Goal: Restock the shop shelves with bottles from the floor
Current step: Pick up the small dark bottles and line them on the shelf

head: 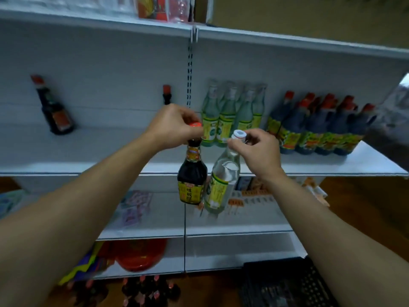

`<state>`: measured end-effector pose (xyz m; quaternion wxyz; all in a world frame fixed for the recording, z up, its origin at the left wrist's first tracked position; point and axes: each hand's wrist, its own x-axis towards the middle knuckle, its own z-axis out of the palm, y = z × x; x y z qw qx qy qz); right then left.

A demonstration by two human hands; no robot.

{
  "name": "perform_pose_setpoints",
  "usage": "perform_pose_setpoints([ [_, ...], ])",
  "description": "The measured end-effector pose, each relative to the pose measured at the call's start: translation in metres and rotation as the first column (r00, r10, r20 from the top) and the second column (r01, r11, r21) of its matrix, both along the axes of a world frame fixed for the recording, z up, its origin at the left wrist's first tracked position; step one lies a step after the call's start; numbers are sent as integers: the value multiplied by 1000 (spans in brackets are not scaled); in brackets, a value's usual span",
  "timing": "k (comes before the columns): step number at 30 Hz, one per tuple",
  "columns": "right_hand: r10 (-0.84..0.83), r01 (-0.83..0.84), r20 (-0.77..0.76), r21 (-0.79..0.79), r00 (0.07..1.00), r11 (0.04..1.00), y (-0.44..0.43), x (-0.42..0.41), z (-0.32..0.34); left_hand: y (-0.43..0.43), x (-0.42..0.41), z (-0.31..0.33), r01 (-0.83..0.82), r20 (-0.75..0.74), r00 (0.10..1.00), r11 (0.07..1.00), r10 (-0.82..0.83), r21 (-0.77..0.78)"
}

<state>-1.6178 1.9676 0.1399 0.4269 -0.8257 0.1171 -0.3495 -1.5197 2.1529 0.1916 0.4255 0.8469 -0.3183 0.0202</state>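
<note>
My left hand (174, 126) grips the red cap of a dark sauce bottle (192, 176), which hangs upright in front of the white middle shelf (88, 168). My right hand (257, 151) pinches the white cap of a clear bottle with a yellow-green label (222, 185), tilted a little and hanging beside the dark one. On that shelf stand several clear bottles (230, 111), several dark bottles with red caps (318, 127), one lone dark bottle (54, 107) at the left, and another dark bottle (167, 94) partly hidden behind my left hand.
Several dark red-capped bottles (146, 291) stand on the floor below. A black crate (285, 282) sits at the lower right. The lower shelf (232, 227) holds small packets, and red and yellow goods (137, 253) lie under it. An upper shelf (287, 39) runs overhead.
</note>
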Motion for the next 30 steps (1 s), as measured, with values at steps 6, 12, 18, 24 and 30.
perform_pose_setpoints([
  [6, 15, -22, 74, 93, 997, 995, -38, 27, 24, -45, 19, 20, -56, 35, 998, 996, 59, -73],
  [12, -16, 11, 58, 86, 998, 996, -81, 56, 26, -93, 33, 13, -97, 71, 992, 994, 101, -51],
  [18, -35, 34, 8, 95, 999, 995, -115, 81, 20, -132, 52, -4, -159, 58, 985, 987, 160, -18],
  [24, -65, 68, -22, 175, 998, 982, -133, 102, 9, -156, 69, -28, -182, 30, 983, 983, 181, 14],
  [30, 12, -2, -72, 137, 997, 991, -143, 119, -19, -172, 80, -54, -255, -55, 966, 963, 251, -85],
])
